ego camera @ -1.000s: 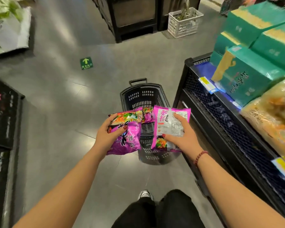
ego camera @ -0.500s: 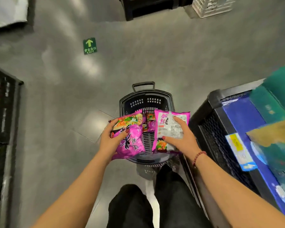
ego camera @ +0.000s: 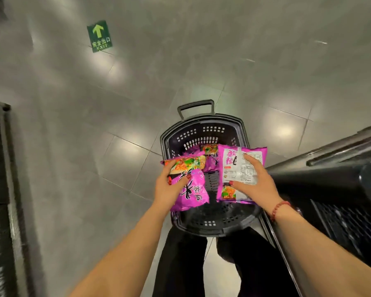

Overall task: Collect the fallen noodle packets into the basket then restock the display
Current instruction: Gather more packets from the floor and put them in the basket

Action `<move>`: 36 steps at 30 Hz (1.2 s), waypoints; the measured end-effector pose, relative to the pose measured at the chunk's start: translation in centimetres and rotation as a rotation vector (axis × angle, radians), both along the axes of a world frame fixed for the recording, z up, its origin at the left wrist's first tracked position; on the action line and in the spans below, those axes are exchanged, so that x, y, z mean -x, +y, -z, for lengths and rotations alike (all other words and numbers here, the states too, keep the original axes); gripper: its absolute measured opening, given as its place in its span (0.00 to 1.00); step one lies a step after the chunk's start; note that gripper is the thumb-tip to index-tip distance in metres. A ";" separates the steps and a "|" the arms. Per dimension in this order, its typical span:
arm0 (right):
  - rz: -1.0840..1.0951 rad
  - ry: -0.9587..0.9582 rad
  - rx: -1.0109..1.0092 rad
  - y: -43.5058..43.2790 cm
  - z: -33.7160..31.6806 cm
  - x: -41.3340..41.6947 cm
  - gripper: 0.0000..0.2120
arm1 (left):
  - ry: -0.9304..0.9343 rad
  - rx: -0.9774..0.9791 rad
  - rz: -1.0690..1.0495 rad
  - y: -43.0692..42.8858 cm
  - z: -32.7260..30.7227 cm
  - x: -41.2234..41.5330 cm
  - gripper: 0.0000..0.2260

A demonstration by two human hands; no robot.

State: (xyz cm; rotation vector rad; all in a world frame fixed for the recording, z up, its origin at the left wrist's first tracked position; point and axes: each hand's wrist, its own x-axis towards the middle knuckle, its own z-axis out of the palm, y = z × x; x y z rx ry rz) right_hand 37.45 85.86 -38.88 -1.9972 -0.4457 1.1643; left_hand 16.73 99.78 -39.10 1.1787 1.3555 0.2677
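Two hands work over the basket [ego camera: 201,125]: the left hand [ego camera: 169,187] clamps its fingers on the left packet [ego camera: 193,191], and the right hand [ego camera: 253,181] grips the right packet [ego camera: 240,166] with fingers spread, both apparently positioned for release onto the packets inside [ego camera: 210,153].

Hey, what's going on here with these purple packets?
A person stands over a black basket on the floor. The left-hand grip holds a purple noodle packet picture side up. The right-hand grip holds a second packet label side up. Both are above the basket. Other packets lie inside.
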 end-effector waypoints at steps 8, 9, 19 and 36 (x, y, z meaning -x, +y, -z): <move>-0.100 -0.062 0.076 5.5 11.2 -2.7 0.39 | 0.146 -0.042 -0.048 2.3 12.4 -2.3 0.26; -0.150 -0.086 0.085 5.9 13.2 -3.0 0.39 | 0.170 -0.052 -0.054 2.1 14.6 -2.6 0.27; -0.266 -0.149 0.186 7.1 32.4 -2.9 0.40 | 0.325 -0.078 -0.054 0.1 32.2 -6.1 0.30; -0.327 -0.344 0.150 4.4 50.7 -0.3 0.42 | 0.621 -0.319 0.261 -2.5 48.8 -4.5 0.35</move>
